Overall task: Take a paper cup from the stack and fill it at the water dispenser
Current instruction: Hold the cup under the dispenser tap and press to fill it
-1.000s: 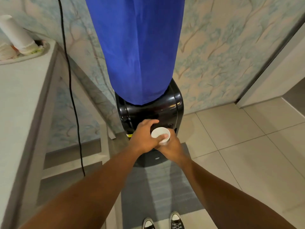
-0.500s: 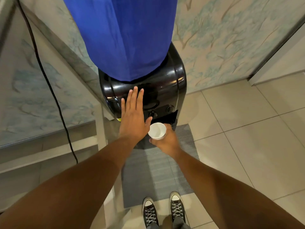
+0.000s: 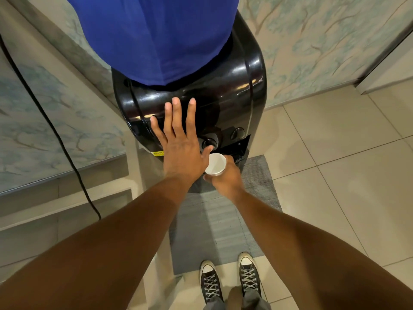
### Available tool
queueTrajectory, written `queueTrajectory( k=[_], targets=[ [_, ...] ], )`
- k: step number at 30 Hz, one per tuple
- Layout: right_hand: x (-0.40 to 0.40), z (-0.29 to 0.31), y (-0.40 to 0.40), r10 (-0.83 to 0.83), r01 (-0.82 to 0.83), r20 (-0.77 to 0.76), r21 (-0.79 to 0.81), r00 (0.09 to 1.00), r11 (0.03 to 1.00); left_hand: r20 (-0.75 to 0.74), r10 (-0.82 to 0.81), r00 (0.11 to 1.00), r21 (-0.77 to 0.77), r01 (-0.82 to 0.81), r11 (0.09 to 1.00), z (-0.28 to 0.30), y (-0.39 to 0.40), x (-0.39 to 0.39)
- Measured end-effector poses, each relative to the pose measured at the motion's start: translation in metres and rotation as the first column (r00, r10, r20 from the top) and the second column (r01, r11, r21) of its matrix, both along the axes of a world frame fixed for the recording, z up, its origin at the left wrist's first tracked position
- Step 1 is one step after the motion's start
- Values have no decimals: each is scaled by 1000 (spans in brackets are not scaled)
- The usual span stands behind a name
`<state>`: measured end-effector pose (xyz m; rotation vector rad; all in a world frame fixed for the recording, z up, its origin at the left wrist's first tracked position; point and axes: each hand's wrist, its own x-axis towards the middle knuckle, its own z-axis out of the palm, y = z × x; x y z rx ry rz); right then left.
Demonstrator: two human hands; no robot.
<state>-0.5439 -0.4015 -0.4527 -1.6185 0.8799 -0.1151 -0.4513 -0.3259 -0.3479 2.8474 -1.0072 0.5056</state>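
A black water dispenser [image 3: 225, 90] stands against the wall, its bottle under a blue cover [image 3: 154, 34]. My right hand [image 3: 225, 177] grips a white paper cup [image 3: 215, 164] upright, just below the dispenser's round tap buttons [image 3: 210, 142]. The inside of the cup looks white; I cannot tell whether water is in it. My left hand [image 3: 178, 144] lies flat, fingers spread, against the dispenser's front panel, its thumb touching the left tap button beside the cup's rim. The cup stack is out of view.
A grey mat [image 3: 223, 220] lies on the tiled floor [image 3: 335, 164] in front of the dispenser. A black cable [image 3: 55, 135] hangs down the wall at the left, beside a pale shelf unit [image 3: 67, 193]. My two sneakers [image 3: 230, 278] stand at the mat's near edge.
My left hand let go of the cup and moved up flat onto the dispenser's front, thumb at the tap button. My view tilted down and drew closer; the cup stays under the taps.
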Motion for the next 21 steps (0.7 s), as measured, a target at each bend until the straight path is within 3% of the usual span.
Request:
queueTrajectory(
  k=[21],
  targets=[
    [42, -50, -15, 46, -44, 14, -118, 999, 992, 132, 12, 991, -62, -4, 998, -14, -8, 11]
  ],
)
